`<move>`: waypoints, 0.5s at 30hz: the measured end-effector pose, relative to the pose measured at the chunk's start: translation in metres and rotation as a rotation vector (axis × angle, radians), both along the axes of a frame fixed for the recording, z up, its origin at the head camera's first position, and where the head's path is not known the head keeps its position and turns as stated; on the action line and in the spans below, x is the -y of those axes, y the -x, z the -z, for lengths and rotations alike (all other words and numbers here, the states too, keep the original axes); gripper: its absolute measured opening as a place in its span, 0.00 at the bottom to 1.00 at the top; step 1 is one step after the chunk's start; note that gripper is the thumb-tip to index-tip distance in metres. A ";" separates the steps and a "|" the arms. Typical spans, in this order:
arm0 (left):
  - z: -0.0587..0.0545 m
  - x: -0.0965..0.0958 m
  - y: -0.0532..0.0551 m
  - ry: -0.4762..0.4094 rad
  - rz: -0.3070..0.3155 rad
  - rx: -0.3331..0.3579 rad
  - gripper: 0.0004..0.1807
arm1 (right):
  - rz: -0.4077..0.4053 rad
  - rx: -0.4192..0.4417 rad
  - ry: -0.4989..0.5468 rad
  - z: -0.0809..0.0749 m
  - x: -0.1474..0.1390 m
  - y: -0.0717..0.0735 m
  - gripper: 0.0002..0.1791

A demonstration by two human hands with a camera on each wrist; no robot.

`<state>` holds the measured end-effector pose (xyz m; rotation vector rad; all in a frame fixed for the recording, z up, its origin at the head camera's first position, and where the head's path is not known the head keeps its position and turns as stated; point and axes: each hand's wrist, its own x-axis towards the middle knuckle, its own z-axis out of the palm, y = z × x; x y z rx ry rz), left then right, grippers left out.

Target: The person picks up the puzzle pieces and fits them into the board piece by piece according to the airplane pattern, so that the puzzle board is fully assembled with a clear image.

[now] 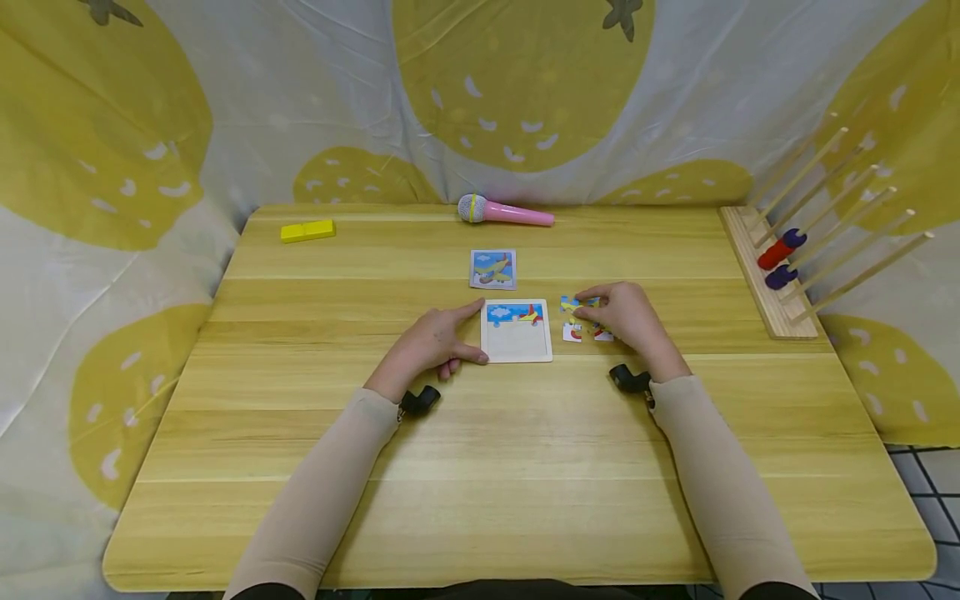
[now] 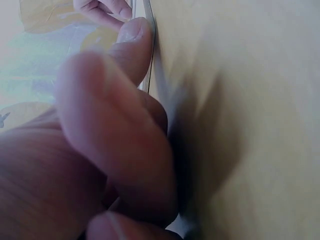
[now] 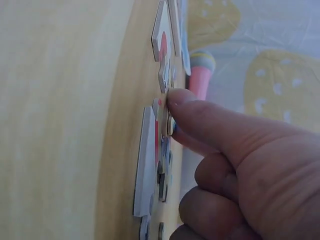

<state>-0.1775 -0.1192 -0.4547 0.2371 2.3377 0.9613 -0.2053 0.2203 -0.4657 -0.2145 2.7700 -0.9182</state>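
A shallow white puzzle tray (image 1: 517, 346) lies mid-table, its top row filled with sky and red-and-yellow plane pieces (image 1: 510, 312). My left hand (image 1: 435, 342) touches its left edge, index finger at the upper corner and thumb at the lower; the other fingers are bent under. To the tray's right, my right hand (image 1: 628, 317) pinches a puzzle piece (image 3: 170, 125) between thumb and index finger, low over the loose pieces (image 1: 572, 332). The right hand partly covers those pieces. Behind the tray is a card (image 1: 492, 269) picturing a yellow plane.
A pink toy microphone (image 1: 517, 213) lies along the table's back edge. At the back left sits a yellow block (image 1: 308, 231). On the right stands a wooden peg rack (image 1: 772, 292) with red and dark blue beads (image 1: 782, 250). A patterned curtain (image 1: 337, 83) hangs behind.
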 end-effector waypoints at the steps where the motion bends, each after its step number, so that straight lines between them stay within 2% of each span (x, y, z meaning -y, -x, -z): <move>1: 0.000 0.000 0.000 0.003 0.001 0.000 0.57 | -0.015 -0.019 -0.017 0.000 0.001 0.000 0.20; 4: 0.000 0.000 0.000 0.011 0.003 -0.002 0.57 | -0.045 -0.061 -0.045 -0.002 0.004 -0.001 0.20; 8: 0.000 0.000 0.000 0.022 0.008 -0.003 0.58 | -0.060 -0.092 0.017 -0.009 0.022 -0.008 0.18; 11: 0.000 0.000 0.000 0.041 0.020 -0.014 0.58 | -0.136 -0.092 0.059 -0.012 0.049 -0.014 0.18; 15: 0.001 -0.001 0.001 0.059 0.036 -0.036 0.57 | -0.251 -0.068 0.010 -0.010 0.083 -0.019 0.18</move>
